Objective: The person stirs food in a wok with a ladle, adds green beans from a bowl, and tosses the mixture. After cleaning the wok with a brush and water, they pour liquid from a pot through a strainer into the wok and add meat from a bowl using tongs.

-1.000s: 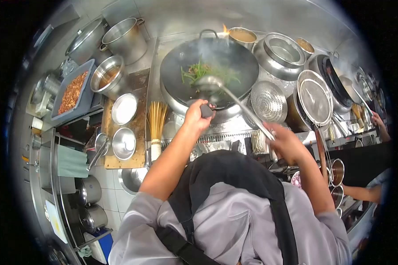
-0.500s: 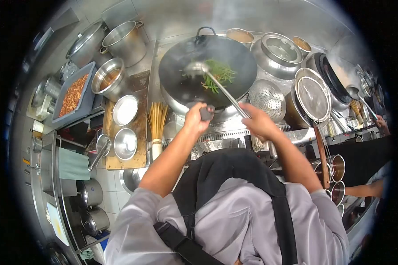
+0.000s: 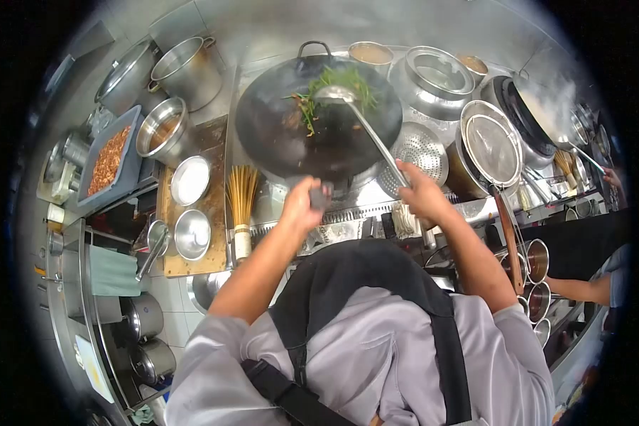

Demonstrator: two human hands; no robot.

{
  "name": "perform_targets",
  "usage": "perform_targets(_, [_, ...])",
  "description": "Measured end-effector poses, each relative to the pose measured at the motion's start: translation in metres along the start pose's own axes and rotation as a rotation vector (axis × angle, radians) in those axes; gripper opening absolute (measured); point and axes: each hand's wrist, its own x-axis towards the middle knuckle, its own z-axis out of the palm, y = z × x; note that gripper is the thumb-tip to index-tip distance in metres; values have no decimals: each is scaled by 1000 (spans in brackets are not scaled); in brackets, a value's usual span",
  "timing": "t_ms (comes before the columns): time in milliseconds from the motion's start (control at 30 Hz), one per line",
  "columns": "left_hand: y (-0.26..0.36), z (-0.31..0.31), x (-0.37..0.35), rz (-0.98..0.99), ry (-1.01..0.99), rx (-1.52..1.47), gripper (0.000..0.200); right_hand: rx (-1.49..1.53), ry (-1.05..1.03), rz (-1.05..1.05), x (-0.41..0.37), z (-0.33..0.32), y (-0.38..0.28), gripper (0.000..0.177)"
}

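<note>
1. Wok (image 3: 266, 142): one, large and dark, on the stove (image 3: 366, 193), directly ahead of us. Its loop handle is at the far rim.
2. Pot (image 3: 408, 89): one, wide, metal, just beside the wok's far right edge.
3. Tub (image 3: 131, 170): one, grey-blue, filled with brown chopped food, well to our left.
4. Board (image 3: 192, 268): one, wooden, on our left, bearing metal bowls (image 3: 192, 238).
5. Sieve (image 3: 491, 145): one, fine mesh, right of the wok, its wooden handle pointing back toward us.
6. Colander (image 3: 424, 157): one, metal with many holes, between wok and sieve.
7. Ladle (image 3: 368, 130): one, metal, slanting from our right side into view over the wok, its bowl overlapping the near edge of the greens.
8. Brush (image 3: 242, 202): one, bundled bamboo, bristles upward, left of the wok.
9. Greens (image 3: 355, 82): one batch, within the wok's outline toward the far side, some strands trailing nearer the middle; blurred, so we cannot tell which strands touch metal.
10. Right hand (image 3: 424, 195): ours, fingers wrapped closely round the ladle's shaft, whose end emerges below.
11. Left hand (image 3: 300, 207): ours, closed round the wok's near grip (image 3: 321, 197), somewhat blurred.
</note>
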Motion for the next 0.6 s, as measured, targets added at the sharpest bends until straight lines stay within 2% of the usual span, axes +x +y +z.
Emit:
perform_targets(33, [-10, -13, -21, 2, 1, 13, 11, 60, 30, -15, 3, 4, -3, 57])
perform_targets(67, [-13, -10, -45, 8, 25, 48, 11, 80, -36, 34, -20, -13, -18, 57])
perform_targets(100, [-9, 3, -65, 16, 48, 78, 12, 35, -54, -56, -30, -29, 1, 57])
perform_targets(133, [0, 13, -67, -3, 34, 68, 14, 66, -142, 38, -38, -54, 0, 57])
perform_targets(167, [5, -6, -30, -46, -121, -83, 12, 94, -242, 142, -47, -68, -4, 57])
perform_targets(233, [24, 38, 2, -67, 42, -165, 12, 35, -200, 60, -23, -56, -9, 57])
perform_targets(267, [19, 31, 0, -72, 43, -160, 12, -44, -108, -14, -1, -35, -6, 57])
perform_targets(333, [11, 34, -4, -59, 159, -106, 11, -122, -115, -33, -2, -33, -26, 59])
perform_targets(367, [7, 28, -30, -50, 53, -7, 13, -168, -127, -40, -5, -32, -34, 61])
perform_targets(400, [8, 27, -42, -55, 25, 28, 12, -66, -236, -25, -17, -54, -36, 60])
perform_targets(433, [8, 26, -46, -61, 2, 54, 11, 75, -333, 89, -16, -75, -24, 60])
perform_targets(467, [15, 27, -31, -57, -13, 38, 9, -3, -324, 65, -7, -76, -27, 60])
perform_targets(500, [15, 29, 1, -37, 106, -95, 8, -67, -325, 59, 1, -73, -24, 60])
perform_targets(567, [14, 19, 31, 16, 90, -69, 8, -50, -227, 15, 19, -28, -30, 58])
perform_targets(600, [14, 35, 3, 14, 103, -28, 9, -29, -195, 34, 20, -14, -39, 58])
